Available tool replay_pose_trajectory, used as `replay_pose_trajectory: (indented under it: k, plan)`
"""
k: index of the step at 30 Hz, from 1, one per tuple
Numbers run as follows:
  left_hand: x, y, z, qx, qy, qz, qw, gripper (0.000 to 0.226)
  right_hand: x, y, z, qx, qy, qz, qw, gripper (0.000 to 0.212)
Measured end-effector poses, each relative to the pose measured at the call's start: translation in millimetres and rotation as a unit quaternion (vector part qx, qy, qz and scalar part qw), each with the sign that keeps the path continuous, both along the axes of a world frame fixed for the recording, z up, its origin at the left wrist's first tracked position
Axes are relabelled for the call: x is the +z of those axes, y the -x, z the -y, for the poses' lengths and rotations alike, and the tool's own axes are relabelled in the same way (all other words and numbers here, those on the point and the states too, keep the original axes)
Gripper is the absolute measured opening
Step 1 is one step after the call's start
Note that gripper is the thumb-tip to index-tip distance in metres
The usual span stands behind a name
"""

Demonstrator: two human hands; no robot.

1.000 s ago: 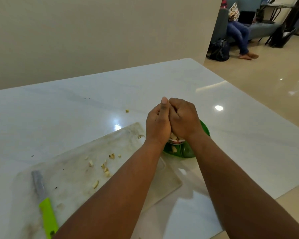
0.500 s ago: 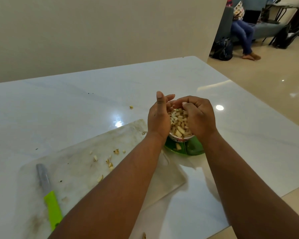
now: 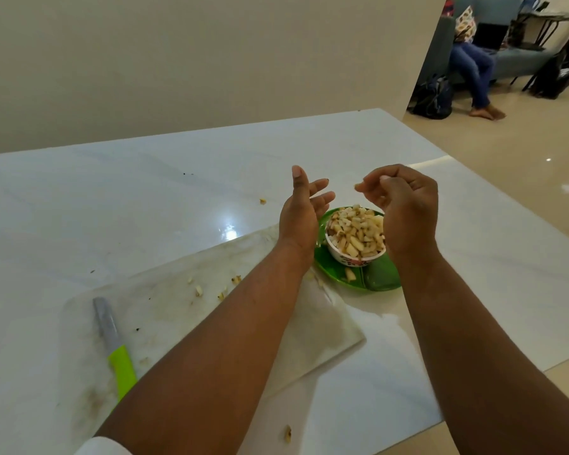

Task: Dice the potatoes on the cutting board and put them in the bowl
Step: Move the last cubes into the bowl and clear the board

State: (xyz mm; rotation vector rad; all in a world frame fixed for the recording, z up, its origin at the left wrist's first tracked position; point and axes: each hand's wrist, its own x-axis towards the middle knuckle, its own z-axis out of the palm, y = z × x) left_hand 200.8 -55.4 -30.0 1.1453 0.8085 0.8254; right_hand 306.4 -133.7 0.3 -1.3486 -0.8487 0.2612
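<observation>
Both the left hand (image 3: 304,210) and right hand (image 3: 404,205) hover empty and slack-fingered over the heaped bowl (image 3: 355,239) of potato dice (image 3: 357,229), so gathering cutting board (image 3: 178,310) scraps at eight o'clock seems next.

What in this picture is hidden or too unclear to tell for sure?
- Head view: bowl, its right rim is behind the right hand.
- Cutting board, its middle is covered by the left forearm.
- Knife, handle end is hidden by that forearm.
- Left hand, palm faces away.
</observation>
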Motion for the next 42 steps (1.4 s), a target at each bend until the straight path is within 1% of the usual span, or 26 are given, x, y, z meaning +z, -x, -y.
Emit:
replay_pose_trajectory:
  k: [3,6,9,10,11,13,15,16,18,19,21,22,24,25,26,28,30,31,33,35,36,38,39,40,41,42]
  plan:
    - [4,15,-7,0.001,0.020,0.029,0.999,0.078,12,17,2,0.010,-0.038,-0.060,0.997,0.028]
    - [9,50,-14,0.008,0.010,0.029,1.000,0.079,16,49,9,0.046,-0.046,-0.082,0.994,0.028]
    - [11,99,-20,0.044,-0.052,-0.035,0.997,0.061,2,89,10,0.124,0.010,-0.073,0.990,0.026]
    - [9,115,-22,0.061,-0.083,-0.065,0.993,0.053,-6,101,9,0.147,0.053,-0.050,0.986,0.023]
    - [7,134,-24,0.078,-0.107,-0.089,0.987,0.047,-14,112,7,0.165,0.107,-0.004,0.981,0.021]
    - [-1,168,-28,0.100,-0.129,-0.121,0.979,0.046,-29,126,6,0.175,0.223,0.138,0.949,0.025]
    - [-13,196,-32,0.125,-0.111,-0.124,0.978,0.051,-39,138,6,0.181,0.332,0.282,0.882,0.040]
    - [-20,207,-33,0.137,-0.093,-0.109,0.980,0.051,-41,149,8,0.201,0.371,0.324,0.847,0.047]
    - [-31,216,-36,0.149,-0.070,-0.063,0.984,0.052,-50,168,14,0.252,0.393,0.384,0.797,0.058]
    - [-34,219,-36,0.153,-0.064,-0.045,0.985,0.054,-52,180,18,0.279,0.382,0.402,0.784,0.060]
    - [-35,218,-36,0.162,-0.052,-0.027,0.985,0.058,-53,195,20,0.313,0.347,0.401,0.788,0.060]
    - [-34,219,-36,0.171,-0.043,-0.017,0.984,0.060,-52,198,17,0.307,0.332,0.390,0.802,0.059]
    - [-34,220,-35,0.180,-0.028,0.011,0.983,0.062,-50,199,3,0.260,0.331,0.371,0.828,0.063]
    - [-33,221,-34,0.180,-0.024,0.020,0.983,0.063,-50,199,-7,0.245,0.344,0.367,0.829,0.067]
    - [-32,221,-33,0.179,-0.021,0.025,0.983,0.064,-51,202,-15,0.245,0.357,0.375,0.820,0.072]
    - [-31,219,-33,0.180,-0.016,0.029,0.983,0.063,-57,211,-27,0.261,0.367,0.433,0.781,0.075]
    - [-31,218,-34,0.184,-0.014,0.037,0.982,0.057,-63,220,-26,0.278,0.336,0.493,0.753,0.055]
    - [-32,219,-36,0.184,-0.018,0.037,0.982,0.054,-64,221,-22,0.279,0.316,0.512,0.749,0.043]
    - [-34,219,-37,0.169,-0.038,0.021,0.985,0.049,-61,210,-8,0.277,0.298,0.526,0.747,0.028]
    - [-32,219,-35,0.143,-0.052,0.005,0.988,0.047,-54,194,6,0.261,0.301,0.513,0.761,0.022]
    - [-30,217,-32,0.121,-0.048,0.003,0.991,0.048,-49,184,11,0.235,0.300,0.497,0.780,0.021]
    - [-25,216,-28,0.064,-0.024,0.013,0.998,0.059,-38,163,16,0.161,0.294,0.425,0.841,0.021]
    - [-24,216,-28,0.038,-0.015,0.020,0.999,0.065,-33,153,18,0.114,0.302,0.396,0.859,0.024]
    - [-23,216,-28,0.019,-0.010,0.031,0.999,0.069,-31,147,19,0.074,0.332,0.380,0.860,0.028]
    - [-23,217,-29,0.009,-0.008,0.039,0.999,0.071,-32,145,19,0.047,0.374,0.378,0.846,0.031]
    - [-23,218,-30,0.004,-0.008,0.047,0.999,0.072,-35,147,18,0.046,0.407,0.384,0.828,0.031]
